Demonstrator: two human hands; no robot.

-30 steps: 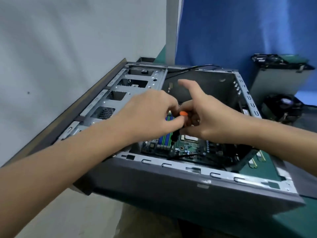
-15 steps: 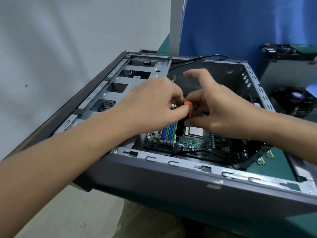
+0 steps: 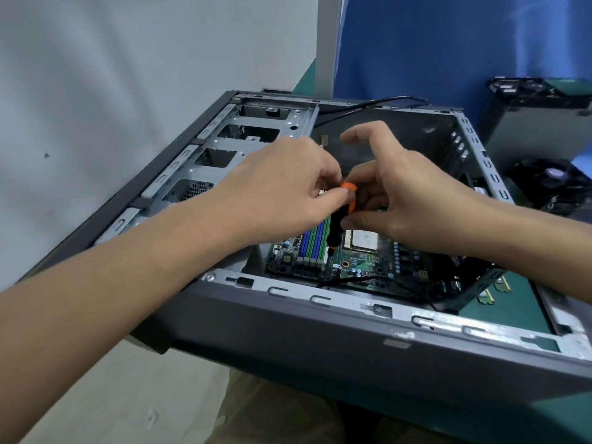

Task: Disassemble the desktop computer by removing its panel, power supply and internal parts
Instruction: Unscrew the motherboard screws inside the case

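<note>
Barely anything has moved in the last half second: both hands stay on the screwdriver [image 3: 336,229], which stands nearly upright inside the open computer case [image 3: 320,341], near the middle of the view. The left hand [image 3: 282,193] pinches the tool's orange cap between thumb and curled fingertips. The right hand [image 3: 410,200] wraps its lower fingers round the black handle, with the index finger raised and crooked above it. The shaft points down at the motherboard [image 3: 362,261], between the blue and green memory slots [image 3: 312,241] at its 9 o'clock and the square processor socket [image 3: 363,240] at its 3 o'clock; the tip cannot be made out. At 10 o'clock from the tool sits the metal drive cage [image 3: 230,149], and a black cable [image 3: 368,102] runs over the case's far rim at 12 o'clock. The case lies on its side on the green tabletop [image 3: 525,302], where two memory sticks [image 3: 487,294] show through an opening at 4 o'clock. At 2 o'clock stand a grey box [image 3: 538,123] and a black cooler fan [image 3: 551,181], in front of a blue backdrop [image 3: 448,43].
</note>
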